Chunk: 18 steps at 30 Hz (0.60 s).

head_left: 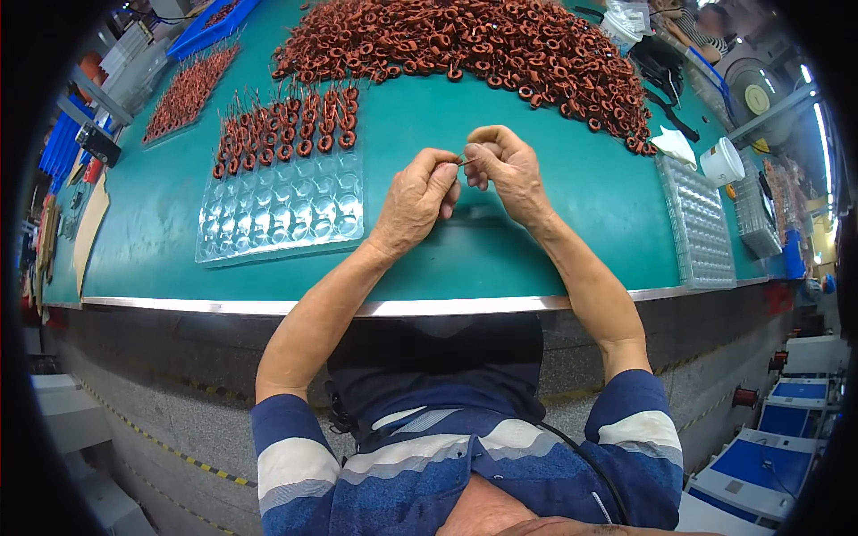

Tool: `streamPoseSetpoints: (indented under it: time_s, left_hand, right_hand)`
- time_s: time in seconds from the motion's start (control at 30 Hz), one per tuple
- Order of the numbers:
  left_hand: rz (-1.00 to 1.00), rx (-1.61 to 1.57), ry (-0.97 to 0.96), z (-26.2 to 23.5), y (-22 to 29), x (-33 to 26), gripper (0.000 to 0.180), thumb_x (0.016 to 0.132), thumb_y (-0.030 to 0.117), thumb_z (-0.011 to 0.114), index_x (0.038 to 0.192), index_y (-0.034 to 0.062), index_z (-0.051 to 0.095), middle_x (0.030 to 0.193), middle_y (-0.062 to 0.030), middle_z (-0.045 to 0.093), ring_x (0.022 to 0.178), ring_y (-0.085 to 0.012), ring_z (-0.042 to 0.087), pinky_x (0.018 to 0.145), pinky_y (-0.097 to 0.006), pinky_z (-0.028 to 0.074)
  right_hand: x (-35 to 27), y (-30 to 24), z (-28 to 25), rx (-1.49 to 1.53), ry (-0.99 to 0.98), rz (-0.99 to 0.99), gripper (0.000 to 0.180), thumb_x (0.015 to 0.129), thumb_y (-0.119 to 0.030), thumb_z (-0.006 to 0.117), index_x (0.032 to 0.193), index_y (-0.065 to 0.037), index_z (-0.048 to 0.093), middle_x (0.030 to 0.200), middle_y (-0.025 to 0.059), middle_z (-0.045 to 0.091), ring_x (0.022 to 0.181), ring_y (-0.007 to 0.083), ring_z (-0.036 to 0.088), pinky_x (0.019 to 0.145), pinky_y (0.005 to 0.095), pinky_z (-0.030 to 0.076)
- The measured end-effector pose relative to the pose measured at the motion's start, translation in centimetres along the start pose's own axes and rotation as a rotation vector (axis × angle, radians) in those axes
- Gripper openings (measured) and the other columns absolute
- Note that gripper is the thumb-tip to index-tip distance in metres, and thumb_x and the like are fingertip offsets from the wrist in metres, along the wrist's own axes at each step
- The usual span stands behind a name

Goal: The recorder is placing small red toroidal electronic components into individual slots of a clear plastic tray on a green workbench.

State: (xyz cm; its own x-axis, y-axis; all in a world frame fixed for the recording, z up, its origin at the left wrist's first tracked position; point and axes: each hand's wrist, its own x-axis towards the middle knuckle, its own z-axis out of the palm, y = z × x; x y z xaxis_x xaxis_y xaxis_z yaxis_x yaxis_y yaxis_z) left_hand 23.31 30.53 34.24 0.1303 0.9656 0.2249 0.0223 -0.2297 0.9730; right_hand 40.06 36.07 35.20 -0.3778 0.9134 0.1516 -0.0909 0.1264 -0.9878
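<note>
Over the green table my left hand (418,198) and my right hand (507,170) meet fingertip to fingertip. Both are closed in a pinch, and a short piece of thin copper-coloured wire (463,163) shows between them. Whatever the wire belongs to is hidden by my fingers. Left of my left hand lies a clear plastic tray (281,210) with rows of round pockets. Its far rows hold wire-wound ring coils (286,134) with their leads pointing up; the near rows hold none. Beyond my hands spreads a large heap of similar reddish-brown coils (483,45).
A second filled tray (190,94) lies at the far left, near a blue bin (210,27). At the right stand stacked clear trays (699,223), a white tub (722,163) and a fan (751,100). A metal edge (465,306) runs along the table's front.
</note>
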Motion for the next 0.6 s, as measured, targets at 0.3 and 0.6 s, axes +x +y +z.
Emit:
streamPoseSetpoints:
  time_s: [0.3, 0.6]
  left_hand:
    - [-0.094, -0.289, -0.051, -0.3, 0.5, -0.5, 0.020, 0.101, 0.019, 0.045, 0.112, 0.0025, 0.041, 0.072, -0.0068, 0.054, 0.055, -0.0130, 0.052, 0.049, -0.023, 0.043]
    - [0.261, 0.340, 0.097, 0.6, -0.8, -0.9, 0.015, 0.096, 0.013, 0.053, 0.105, 0.0022, 0.047, 0.071, -0.0106, 0.058, 0.057, -0.0181, 0.057, 0.052, -0.031, 0.045]
  right_hand:
    - [-1.0, -0.4, 1.3, 0.148, -0.025, 0.113, 0.019, 0.091, -0.016, 0.061, 0.099, 0.001, 0.065, 0.076, 0.0031, 0.061, 0.063, 0.0088, 0.054, 0.057, 0.0213, 0.043]
    - [-1.0, -0.5, 0.1, 0.121, -0.080, 0.093, 0.018, 0.093, -0.017, 0.059, 0.096, 0.001, 0.063, 0.077, 0.0044, 0.062, 0.063, 0.0098, 0.056, 0.057, 0.0227, 0.045]
